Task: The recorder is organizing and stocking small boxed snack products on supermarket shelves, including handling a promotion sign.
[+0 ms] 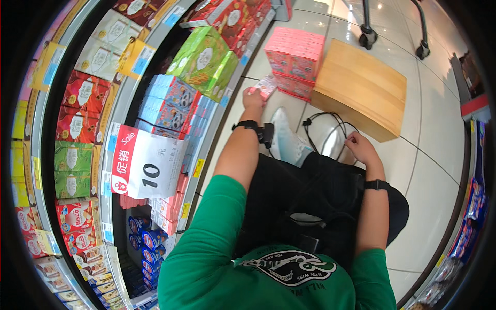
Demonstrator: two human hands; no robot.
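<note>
My left hand [254, 98] grips a small pink carton [267, 86] low over the tiled floor. Just beyond it stands a stack of pink cartons [295, 54], the lower ones in clear wrap. My right hand [360, 148] hangs by my knee with its fingers curled, close to a looped black cable [324, 114]. Whether those fingers touch the cable is unclear. A light wooden box [362, 83] sits on the floor right beside the pink stack.
Left runs a store shelf with blue panda-print cartons [170, 102], green boxes [203, 60], pink cartons [166, 213] and blue tubs [153, 240]. A promotion sign [153, 164] juts from it. Wheeled metal legs [367, 33] stand ahead; another shelf [465, 228] lines the right.
</note>
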